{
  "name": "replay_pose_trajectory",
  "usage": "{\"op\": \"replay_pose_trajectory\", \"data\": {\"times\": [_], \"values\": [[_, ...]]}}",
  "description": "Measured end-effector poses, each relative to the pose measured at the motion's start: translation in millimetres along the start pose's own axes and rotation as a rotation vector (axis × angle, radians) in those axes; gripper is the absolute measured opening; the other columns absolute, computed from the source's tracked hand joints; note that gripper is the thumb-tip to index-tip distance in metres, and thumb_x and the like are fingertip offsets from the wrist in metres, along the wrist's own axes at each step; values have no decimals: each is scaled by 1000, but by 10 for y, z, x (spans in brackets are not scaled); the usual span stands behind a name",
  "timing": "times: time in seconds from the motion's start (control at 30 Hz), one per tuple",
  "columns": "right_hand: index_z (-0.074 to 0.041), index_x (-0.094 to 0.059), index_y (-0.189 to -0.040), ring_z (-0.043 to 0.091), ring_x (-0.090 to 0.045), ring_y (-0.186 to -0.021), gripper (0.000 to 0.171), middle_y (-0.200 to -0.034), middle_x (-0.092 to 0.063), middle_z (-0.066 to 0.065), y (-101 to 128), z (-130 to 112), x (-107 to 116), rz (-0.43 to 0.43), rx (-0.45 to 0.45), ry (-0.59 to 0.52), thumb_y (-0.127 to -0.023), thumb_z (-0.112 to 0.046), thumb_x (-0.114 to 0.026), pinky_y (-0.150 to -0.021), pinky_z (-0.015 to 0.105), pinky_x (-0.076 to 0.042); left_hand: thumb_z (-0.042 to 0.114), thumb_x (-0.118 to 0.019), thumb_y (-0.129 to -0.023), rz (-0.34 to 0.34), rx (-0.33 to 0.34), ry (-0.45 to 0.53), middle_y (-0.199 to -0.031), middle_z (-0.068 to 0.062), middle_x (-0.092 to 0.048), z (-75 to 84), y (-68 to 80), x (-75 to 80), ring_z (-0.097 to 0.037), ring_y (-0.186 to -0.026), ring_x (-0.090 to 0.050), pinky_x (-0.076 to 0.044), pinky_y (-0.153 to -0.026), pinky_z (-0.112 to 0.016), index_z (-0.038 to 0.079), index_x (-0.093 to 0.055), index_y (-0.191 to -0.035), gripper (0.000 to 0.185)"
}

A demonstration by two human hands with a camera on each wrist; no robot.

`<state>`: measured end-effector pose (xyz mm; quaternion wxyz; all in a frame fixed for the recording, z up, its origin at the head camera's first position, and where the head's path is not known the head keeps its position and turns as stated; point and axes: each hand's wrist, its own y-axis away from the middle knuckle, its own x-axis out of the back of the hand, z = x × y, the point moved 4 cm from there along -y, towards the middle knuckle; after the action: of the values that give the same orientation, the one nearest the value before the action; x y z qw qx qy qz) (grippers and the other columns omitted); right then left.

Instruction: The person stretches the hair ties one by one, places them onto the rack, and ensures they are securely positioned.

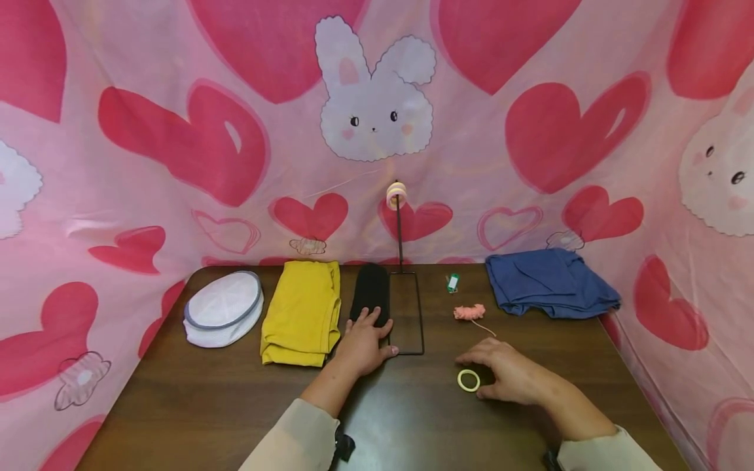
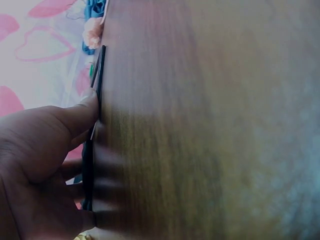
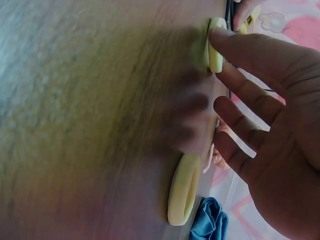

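Observation:
My left hand (image 1: 362,343) lies with fingers spread over the near end of a black oblong soft thing (image 1: 371,291). Its thumb touches the near corner of a black wire stand (image 1: 421,314), whose upright rod carries striped rings (image 1: 396,193) near the top. My right hand (image 1: 509,373) hovers low over the table, thumb and forefinger at either side of a pale yellow ring (image 1: 468,381), the other fingers loosely bent. In the right wrist view the thumb tip overlaps that ring (image 3: 216,55). A second yellow ring (image 3: 184,190) lies nearer the blue cloth; the hand hides it in the head view.
A white round mesh thing (image 1: 224,307) with grey rim lies at the left, beside folded yellow cloth (image 1: 302,314). Further right are a small green-and-white thing (image 1: 452,282), a pink cord bundle (image 1: 469,313) and folded blue cloth (image 1: 550,281). A pink heart-patterned curtain (image 1: 471,144) encloses the wooden table (image 1: 406,405).

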<state>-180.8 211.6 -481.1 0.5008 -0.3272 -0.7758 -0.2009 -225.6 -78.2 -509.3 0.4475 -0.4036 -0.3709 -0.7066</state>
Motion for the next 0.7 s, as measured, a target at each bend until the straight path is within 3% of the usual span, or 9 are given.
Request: {"op": "replay_pose_trajectory", "data": {"times": [0.43, 0.7], "values": [[-16, -75, -125, 20, -62, -113, 44, -117, -71, -8, -58, 13, -45, -32, 28, 23, -82, -15, -85, -96, 52, -49, 54, -68, -95, -1, -4, -14, -168, -11, -31, -15, -15, -17, -36, -157, -19, -18, -122, -65, 25, -53, -154, 68], [-17, -76, -120, 14, -63, -109, 34, -114, -70, -11, -118, -42, -12, 18, 70, -19, -87, -10, -80, -92, 42, -54, 54, -68, -95, 1, -9, -16, -168, -11, -32, -14, -9, -20, -36, -157, -19, -18, -121, -66, 25, -53, -154, 68]]}}
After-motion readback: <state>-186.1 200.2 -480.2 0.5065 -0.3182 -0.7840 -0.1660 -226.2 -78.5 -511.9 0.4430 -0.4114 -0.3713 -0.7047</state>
